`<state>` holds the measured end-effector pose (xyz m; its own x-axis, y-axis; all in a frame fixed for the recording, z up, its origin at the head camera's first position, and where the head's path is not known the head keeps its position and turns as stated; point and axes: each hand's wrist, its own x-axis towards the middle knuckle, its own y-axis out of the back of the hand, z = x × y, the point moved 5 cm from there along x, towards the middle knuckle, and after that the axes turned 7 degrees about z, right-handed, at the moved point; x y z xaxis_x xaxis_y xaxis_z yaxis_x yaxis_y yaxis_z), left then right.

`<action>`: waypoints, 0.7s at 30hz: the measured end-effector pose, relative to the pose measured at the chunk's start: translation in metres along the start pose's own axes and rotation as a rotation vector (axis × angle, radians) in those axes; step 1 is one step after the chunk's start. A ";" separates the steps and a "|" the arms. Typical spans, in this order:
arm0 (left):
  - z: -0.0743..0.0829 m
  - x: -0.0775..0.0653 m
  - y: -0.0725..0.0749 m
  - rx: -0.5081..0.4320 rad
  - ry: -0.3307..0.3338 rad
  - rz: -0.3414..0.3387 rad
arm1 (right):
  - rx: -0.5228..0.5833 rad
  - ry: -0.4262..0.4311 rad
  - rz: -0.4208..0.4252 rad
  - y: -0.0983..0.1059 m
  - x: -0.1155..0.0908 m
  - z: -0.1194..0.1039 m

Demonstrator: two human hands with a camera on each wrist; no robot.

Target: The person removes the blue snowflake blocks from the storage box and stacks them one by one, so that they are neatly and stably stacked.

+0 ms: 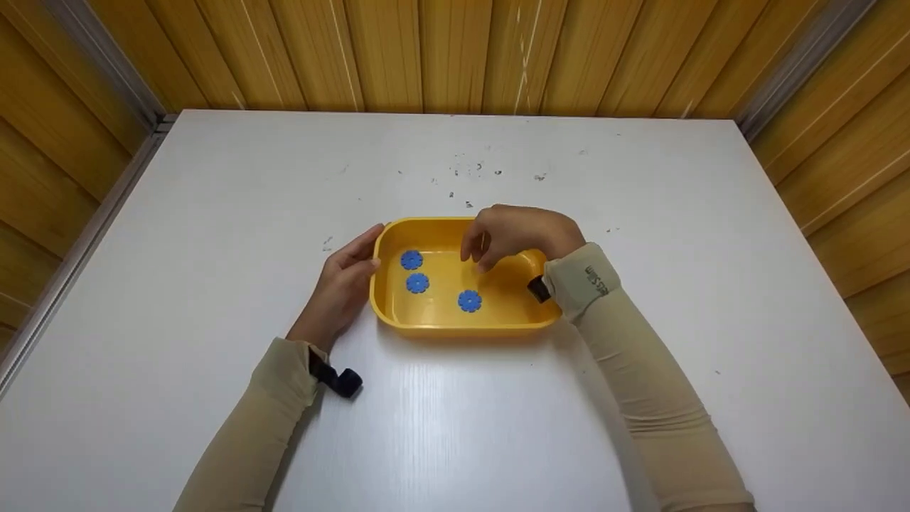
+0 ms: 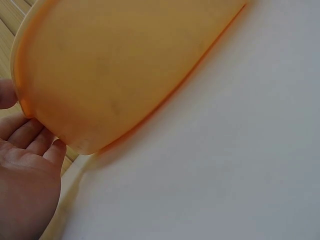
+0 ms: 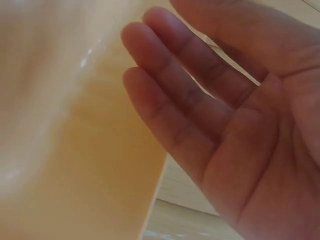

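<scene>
Your left hand [image 1: 343,284] grips the left end of the yellow tray [image 1: 462,329]. Your right hand [image 1: 522,231], loosely bent over the tray, seems to hold nothing; fingertips poorly seen. Within the tray: one blue disc [image 1: 469,301] toward the near wall, two other discs [image 1: 411,259] [image 1: 417,283] near the left end. Advice: brace the tray, pinch by edges; thin discs may slide.

Marking location: right sleeve [image 1: 643,384], on the cuff [image 1: 579,281] at the wrist end. Marking type: small dark lettering [image 1: 596,280], set at a slant on the pale fabric. Legible content: the word "Slim". An adjoining short word is blurred; its letters cannot be read with certainty. Visible in: head view.
</scene>
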<state>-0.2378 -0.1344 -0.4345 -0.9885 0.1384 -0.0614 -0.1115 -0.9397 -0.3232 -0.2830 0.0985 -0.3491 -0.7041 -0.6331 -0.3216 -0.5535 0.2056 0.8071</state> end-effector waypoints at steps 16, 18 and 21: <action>-0.003 0.002 -0.005 -0.020 0.021 -0.014 | -0.032 -0.064 -0.155 -0.034 0.013 0.004; -0.004 0.002 -0.005 -0.019 0.026 -0.006 | -0.022 -0.087 -0.177 -0.036 0.013 0.005; -0.003 0.002 -0.004 -0.018 0.026 0.006 | -0.018 -0.099 -0.199 -0.038 0.013 0.003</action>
<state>-0.2393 -0.1292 -0.4365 -0.9860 0.1416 -0.0880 -0.1039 -0.9349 -0.3394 -0.2726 0.0847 -0.3859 -0.6222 -0.5835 -0.5220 -0.6789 0.0701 0.7309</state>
